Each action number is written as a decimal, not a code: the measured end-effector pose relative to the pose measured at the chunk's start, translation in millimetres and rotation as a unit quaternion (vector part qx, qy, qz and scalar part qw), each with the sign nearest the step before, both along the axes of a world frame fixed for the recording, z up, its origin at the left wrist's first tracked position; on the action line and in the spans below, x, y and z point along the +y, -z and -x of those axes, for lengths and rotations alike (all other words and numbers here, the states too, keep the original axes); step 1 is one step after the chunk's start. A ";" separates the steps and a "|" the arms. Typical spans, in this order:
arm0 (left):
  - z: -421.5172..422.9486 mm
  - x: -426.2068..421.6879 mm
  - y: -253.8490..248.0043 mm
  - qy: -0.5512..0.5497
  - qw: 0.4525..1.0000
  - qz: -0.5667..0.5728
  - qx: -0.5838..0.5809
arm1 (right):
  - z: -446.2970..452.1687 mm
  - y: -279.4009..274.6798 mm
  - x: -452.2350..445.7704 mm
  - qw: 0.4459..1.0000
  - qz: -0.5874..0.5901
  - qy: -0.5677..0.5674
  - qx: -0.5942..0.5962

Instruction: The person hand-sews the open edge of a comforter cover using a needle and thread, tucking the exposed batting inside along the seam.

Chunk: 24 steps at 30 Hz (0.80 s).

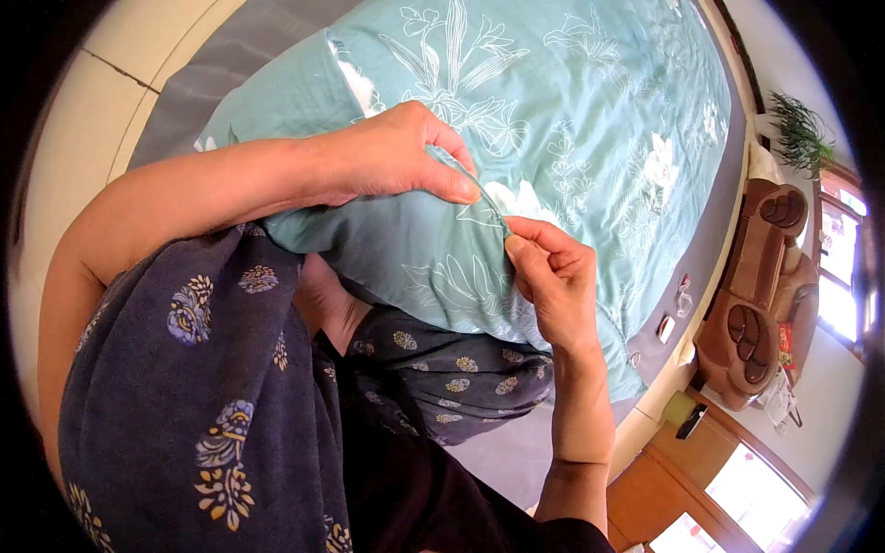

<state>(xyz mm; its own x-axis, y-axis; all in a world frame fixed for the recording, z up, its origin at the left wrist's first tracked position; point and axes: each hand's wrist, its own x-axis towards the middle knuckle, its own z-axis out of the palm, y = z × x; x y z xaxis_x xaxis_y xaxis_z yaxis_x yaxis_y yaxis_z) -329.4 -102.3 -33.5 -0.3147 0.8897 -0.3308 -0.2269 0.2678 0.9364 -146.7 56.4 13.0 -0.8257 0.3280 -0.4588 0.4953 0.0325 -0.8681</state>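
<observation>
A teal quilt (599, 111) with white flower line drawings spreads out in front of me and over part of my lap. My left hand (406, 157) is closed, its thumb and forefinger pinching the quilt's edge. A short way to the right, my right hand (558, 276) pinches the same edge between thumb and forefinger. The strip of edge between the two hands is drawn taut. Whether the right fingertips also hold something thin, I cannot tell. Near the quilt's far left, a white patch (358, 88) shows at an edge of the fabric.
Under the quilt lies a grey mat (194, 101) on a tiled floor (69, 101). Small items (666, 327), too small to name, rest on the mat at the right. Beyond stand a brown sofa (751, 295) and a green plant (797, 129). My dark patterned trousers (184, 387) fill the lower left.
</observation>
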 end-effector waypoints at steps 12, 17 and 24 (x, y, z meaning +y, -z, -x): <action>-2.7 0.9 -4.6 0.067 0.990 -0.086 0.091 | 9.0 1.5 -21.8 0.990 -0.135 -0.039 0.024; 0.1 1.1 -1.5 0.065 0.994 -0.027 0.085 | 5.4 -5.4 -13.0 1.000 -0.001 0.013 -0.019; 0.5 -4.9 -5.2 0.010 0.972 -0.140 0.189 | 1.5 -7.6 -4.4 0.999 0.032 -0.003 -0.042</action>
